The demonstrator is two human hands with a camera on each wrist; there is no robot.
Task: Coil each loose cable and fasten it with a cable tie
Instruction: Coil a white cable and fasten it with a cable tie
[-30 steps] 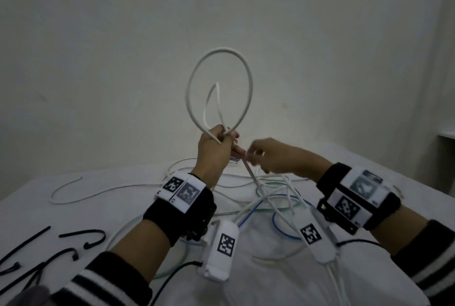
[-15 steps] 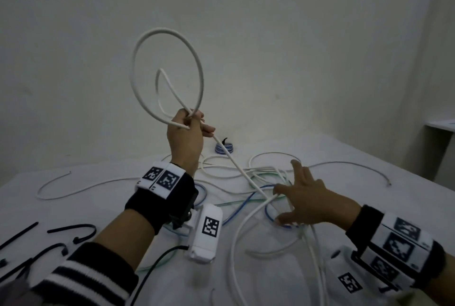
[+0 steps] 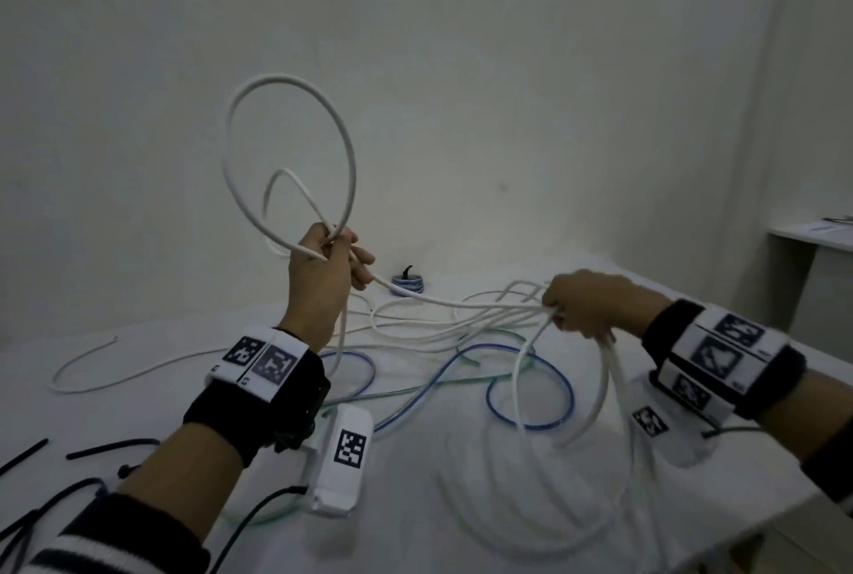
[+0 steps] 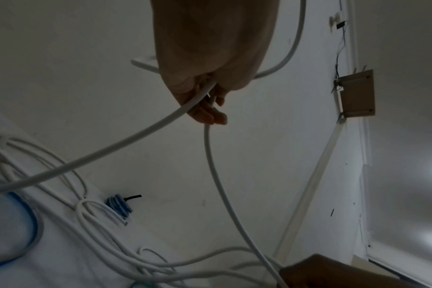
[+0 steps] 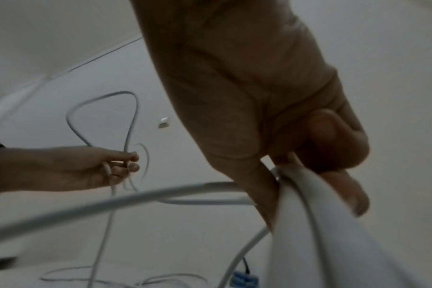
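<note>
My left hand (image 3: 330,259) is raised above the table and grips a white cable (image 3: 295,84) where its strands cross, so a big loop and a smaller one stand up from the fist (image 4: 205,91). From there the cable runs right to my right hand (image 3: 579,308), which holds it in curled fingers (image 5: 333,148) just above the table. Below that hand the cable (image 5: 308,224) hangs down in a loose loop onto the table. Several black cable ties (image 3: 111,446) lie at the near left.
More loose white cables (image 3: 138,363), a blue one (image 3: 531,402) and a greenish one (image 3: 489,335) are tangled on the white table (image 3: 415,504). A small blue coil (image 3: 407,283) bound with a black tie sits at the back by the wall. A white shelf (image 3: 812,234) stands at the right.
My right hand went from near the left hand down to the table pile, took hold of the white cable and lifted it to the right. The left hand moved left with its loops.
</note>
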